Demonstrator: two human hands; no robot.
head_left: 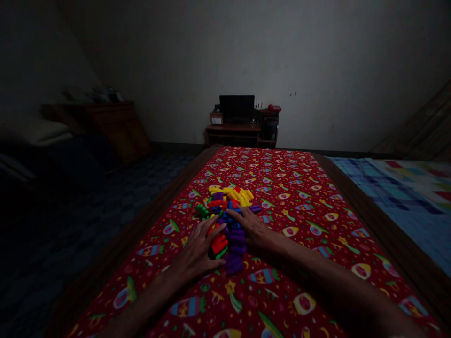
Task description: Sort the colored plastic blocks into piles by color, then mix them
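Note:
A heap of small plastic building blocks (229, 206) in yellow, red, blue, purple and green lies on a table covered by a red patterned cloth (282, 188). My left hand (197, 251) lies flat on the cloth at the heap's left side, fingers stretched toward the red blocks (219, 244). My right hand (252, 227) rests flat on the right side of the heap, fingers spread and touching the blue and purple blocks (237, 237). A purple block (233, 265) lies nearest me between my two wrists. Neither hand grips anything.
The table's wooden edge (165, 195) runs along both sides. A mattress with a blue checked sheet (398, 197) lies to the right. A low desk with a dark screen (237, 109) stands at the far wall. A wooden cabinet (116, 126) is at left. The room is dim.

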